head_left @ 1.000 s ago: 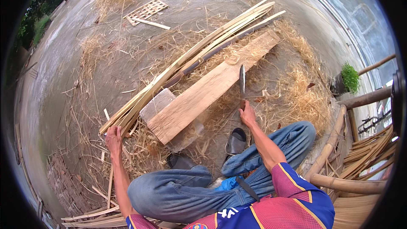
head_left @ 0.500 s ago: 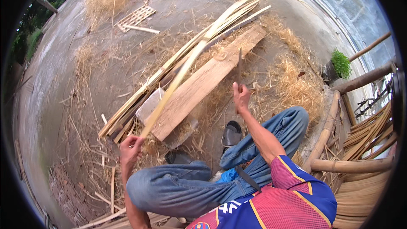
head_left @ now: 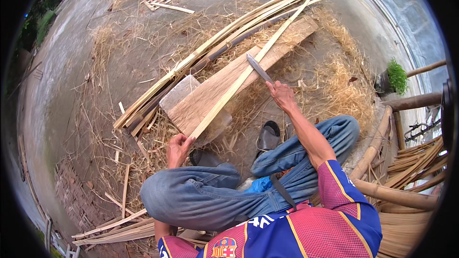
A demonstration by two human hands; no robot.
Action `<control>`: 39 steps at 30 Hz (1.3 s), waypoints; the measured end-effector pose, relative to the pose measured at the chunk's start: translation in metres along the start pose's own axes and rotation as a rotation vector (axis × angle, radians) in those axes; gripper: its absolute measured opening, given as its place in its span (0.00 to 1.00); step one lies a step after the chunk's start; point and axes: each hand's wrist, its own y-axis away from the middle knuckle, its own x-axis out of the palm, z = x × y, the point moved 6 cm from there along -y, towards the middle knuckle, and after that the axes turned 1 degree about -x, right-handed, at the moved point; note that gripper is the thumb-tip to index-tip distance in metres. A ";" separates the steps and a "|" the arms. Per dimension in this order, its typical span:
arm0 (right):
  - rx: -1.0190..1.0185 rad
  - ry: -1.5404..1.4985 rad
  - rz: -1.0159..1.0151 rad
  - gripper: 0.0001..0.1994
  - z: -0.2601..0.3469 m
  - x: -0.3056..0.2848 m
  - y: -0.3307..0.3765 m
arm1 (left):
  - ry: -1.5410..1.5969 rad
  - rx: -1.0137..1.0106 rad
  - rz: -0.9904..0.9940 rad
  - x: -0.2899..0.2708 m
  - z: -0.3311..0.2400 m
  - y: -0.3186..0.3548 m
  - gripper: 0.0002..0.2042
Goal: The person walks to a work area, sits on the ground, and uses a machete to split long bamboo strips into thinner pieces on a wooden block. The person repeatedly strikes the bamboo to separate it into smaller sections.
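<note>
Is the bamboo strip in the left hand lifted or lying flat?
Lifted: left hand holds the near end of the bamboo strip, which slants across the wooden plank.

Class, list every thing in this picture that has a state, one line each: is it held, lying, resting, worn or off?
Left hand: closed on the near end of the bamboo strip.
Right hand: closed on the knife handle.
Bamboo strip: held, lying slantwise over the plank.
Knife: held, blade against the strip.
Wooden plank: lying flat on the ground.
Bamboo bundle: lying loose beside the plank.
Sandal: off, on the ground.
</note>
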 end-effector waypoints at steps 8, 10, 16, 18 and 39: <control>-0.287 -0.376 0.314 0.35 0.093 0.013 0.040 | 0.042 -0.202 0.317 -0.002 -0.008 0.008 0.25; -0.233 -0.397 0.697 0.30 0.141 0.014 0.091 | 0.023 -0.217 0.292 0.006 -0.009 -0.004 0.25; -0.149 -0.341 0.420 0.32 0.061 0.030 0.061 | -0.003 -0.273 0.396 -0.014 0.000 0.010 0.26; 0.120 -0.282 0.513 0.32 0.027 0.031 0.022 | 0.062 -0.280 0.357 -0.019 0.010 0.018 0.26; -0.125 -0.173 0.570 0.33 0.019 0.016 -0.011 | 0.471 -0.440 -0.148 -0.160 0.124 0.150 0.11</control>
